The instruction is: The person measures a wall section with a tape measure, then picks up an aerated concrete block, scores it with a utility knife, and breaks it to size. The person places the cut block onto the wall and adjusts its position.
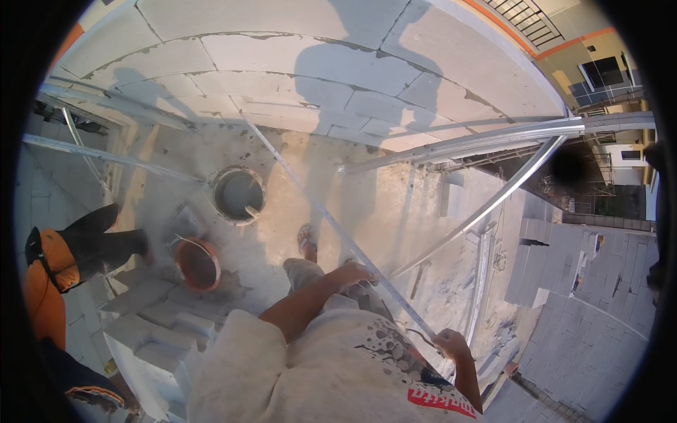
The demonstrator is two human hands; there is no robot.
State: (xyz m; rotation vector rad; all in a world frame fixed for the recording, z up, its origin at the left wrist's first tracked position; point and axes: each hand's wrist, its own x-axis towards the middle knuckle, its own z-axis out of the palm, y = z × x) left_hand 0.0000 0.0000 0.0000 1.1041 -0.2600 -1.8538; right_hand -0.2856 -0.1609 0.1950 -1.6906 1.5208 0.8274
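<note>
A long thin metal bar [310,194] slants from the foot of the block wall down toward my body. My left hand [356,273] closes on it partway along, with the fingertips partly hidden. Around the bar's near end, my right hand [451,344] is closed, beside my shirt. A thin dark curved piece [422,335] shows next to the right hand; what it is I cannot make out. My sandalled foot [307,241] stands on the concrete floor to the left of the bar.
A pale block wall [261,60] rises ahead. Left are a round bucket of grey mix [238,196], an orange-rimmed bucket [198,264] and stacked blocks [159,328]. A co-worker in orange and black [56,261] stands far left. Metal profiles [486,204] cross at right, near more blocks [592,282].
</note>
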